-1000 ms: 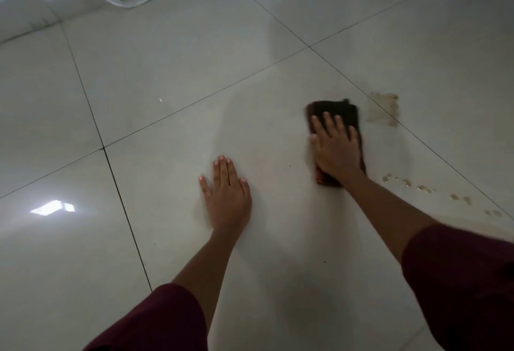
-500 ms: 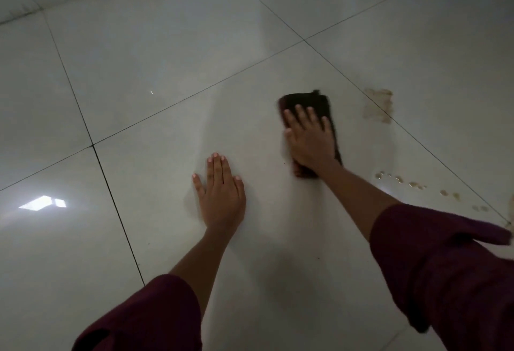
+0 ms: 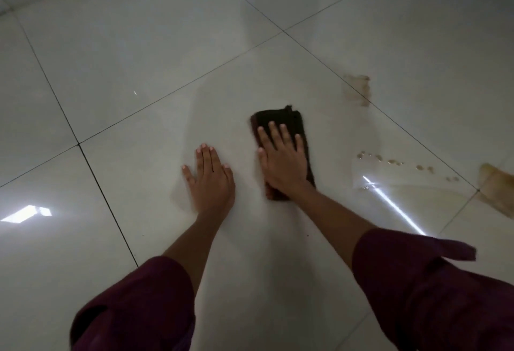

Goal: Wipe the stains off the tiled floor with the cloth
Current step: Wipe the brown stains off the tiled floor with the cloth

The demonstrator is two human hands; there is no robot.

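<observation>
Dark brown fabric is showing between and ahead of the fingers (image 3: 281,132) of the right hand (image 3: 283,167), which are lying spread and flat, pressing the folded cloth (image 3: 281,119) down onto the pale tiled floor (image 3: 139,58) rather than clamping it. The left hand (image 3: 212,183) is resting just beside it, palm down, fingers mostly together with the thumb out, bracing on bare tile and gripping nothing.

Outward to the right, the stains are sitting well apart from the cloth: a brownish smear (image 3: 357,90) across a grout line, a row of small droplets (image 3: 395,162) nearer the right forearm, and a larger tan patch (image 3: 498,189) at the frame's right edge.

Judging from this, the cloth is working a stretch of tile away from the visible marks, so they could stay untouched. The damp, glossy tile could also let the bracing palm slip, and a loaded cloth could drag brown residue over clean tile.

Compared with half a second earlier, the cloth has been drawn left and closer to the left hand, widening its gap from the smear, while the tan patch is newly coming into view.
</observation>
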